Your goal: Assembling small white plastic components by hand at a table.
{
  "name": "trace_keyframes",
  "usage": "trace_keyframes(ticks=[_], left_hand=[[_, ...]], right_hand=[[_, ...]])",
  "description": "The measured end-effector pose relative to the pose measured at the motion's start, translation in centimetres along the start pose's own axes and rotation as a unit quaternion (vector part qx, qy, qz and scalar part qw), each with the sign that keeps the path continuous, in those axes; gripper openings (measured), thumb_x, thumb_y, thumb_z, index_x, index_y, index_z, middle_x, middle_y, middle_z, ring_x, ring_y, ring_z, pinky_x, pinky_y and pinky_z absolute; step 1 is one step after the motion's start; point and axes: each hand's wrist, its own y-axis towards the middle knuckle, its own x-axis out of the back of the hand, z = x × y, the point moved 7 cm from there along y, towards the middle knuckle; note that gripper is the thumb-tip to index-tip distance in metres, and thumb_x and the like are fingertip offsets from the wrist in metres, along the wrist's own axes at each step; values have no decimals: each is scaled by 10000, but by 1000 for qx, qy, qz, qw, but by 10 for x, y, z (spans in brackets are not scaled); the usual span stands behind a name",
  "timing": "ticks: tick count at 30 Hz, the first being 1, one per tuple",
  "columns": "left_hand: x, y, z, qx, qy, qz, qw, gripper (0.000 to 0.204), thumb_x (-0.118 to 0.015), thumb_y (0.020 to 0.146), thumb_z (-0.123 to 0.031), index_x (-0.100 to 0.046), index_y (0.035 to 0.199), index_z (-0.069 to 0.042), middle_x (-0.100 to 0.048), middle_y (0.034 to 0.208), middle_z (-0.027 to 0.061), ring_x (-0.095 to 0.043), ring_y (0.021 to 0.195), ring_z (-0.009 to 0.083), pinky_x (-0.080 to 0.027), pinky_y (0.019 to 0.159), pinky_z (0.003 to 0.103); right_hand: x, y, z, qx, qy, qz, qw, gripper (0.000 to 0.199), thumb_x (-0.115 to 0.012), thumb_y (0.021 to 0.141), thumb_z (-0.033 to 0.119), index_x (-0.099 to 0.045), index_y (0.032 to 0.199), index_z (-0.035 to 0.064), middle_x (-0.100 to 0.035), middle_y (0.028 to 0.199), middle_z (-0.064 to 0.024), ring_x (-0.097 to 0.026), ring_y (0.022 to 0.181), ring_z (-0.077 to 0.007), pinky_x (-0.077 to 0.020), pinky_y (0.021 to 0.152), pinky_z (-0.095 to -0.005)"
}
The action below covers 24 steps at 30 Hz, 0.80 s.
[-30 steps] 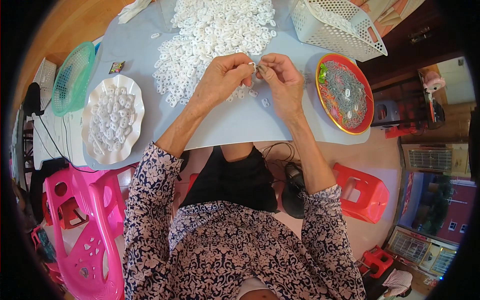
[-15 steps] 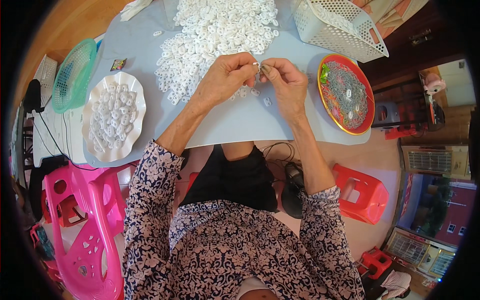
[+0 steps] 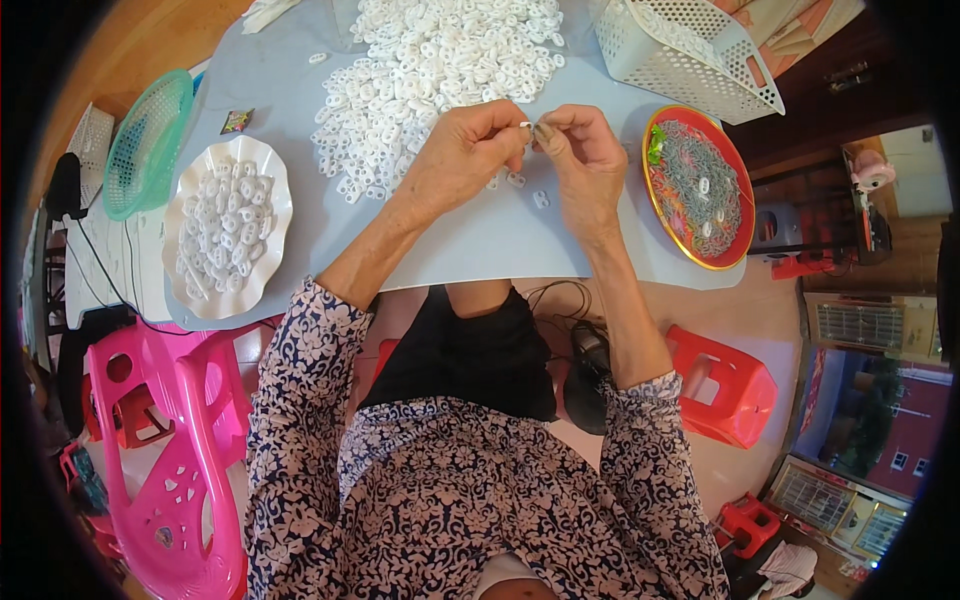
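A small white piece (image 3: 527, 126) sat pinched between my left hand (image 3: 462, 160) and right hand (image 3: 583, 165), fingertips meeting above the grey mat (image 3: 470, 245). Just beyond lay the white pile (image 3: 440, 75); a scalloped dish (image 3: 227, 228) stood left, a red plate (image 3: 697, 186) right, 2 loose pieces near my wrists.

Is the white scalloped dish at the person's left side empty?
No, the white scalloped dish holds many small white plastic pieces heaped across its middle.
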Motion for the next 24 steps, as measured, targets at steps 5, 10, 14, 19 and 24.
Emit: trace_keyframes(ticks=[5,10,14,19,24], left_hand=[[-3,-2,-4,28,69,18,997,155,-529,906,-141,-617,829,-40,-574,674,-30,-506,647,39,-394,598,195],[0,1,4,16,-32,15,999,155,-527,877,-133,-620,815,-25,-584,642,-4,-500,607,55,-397,556,224],[-1,1,10,38,-41,52,997,139,-536,885,-121,-623,840,-22,-596,683,-5,-527,658,54,-417,611,210],[-7,1,5,33,-35,61,997,123,-538,896,-106,-626,876,-23,-600,707,-3,-541,688,60,-437,666,209],[-5,1,4,26,-81,35,996,165,-532,896,-138,-632,843,-18,-616,683,7,-519,642,57,-407,595,210]], right_hand=[[0,-1,-1,-10,7,-20,1000,120,-636,857,36,-601,966,-1,-615,824,-5,-550,712,-56,-460,663,-194],[1,-2,0,-35,-50,-21,998,89,-632,871,76,-627,893,-10,-618,786,5,-527,679,-44,-437,623,-183],[1,-3,-1,-40,-59,-18,997,132,-626,883,120,-628,853,-8,-574,701,35,-471,628,-28,-389,558,-179],[1,-2,2,-32,-88,-22,995,162,-630,887,155,-624,845,-2,-536,654,54,-432,583,-21,-349,510,-181],[3,-2,-5,-48,-61,-18,997,166,-626,891,162,-634,869,-2,-557,666,47,-440,581,-21,-363,512,-183]])
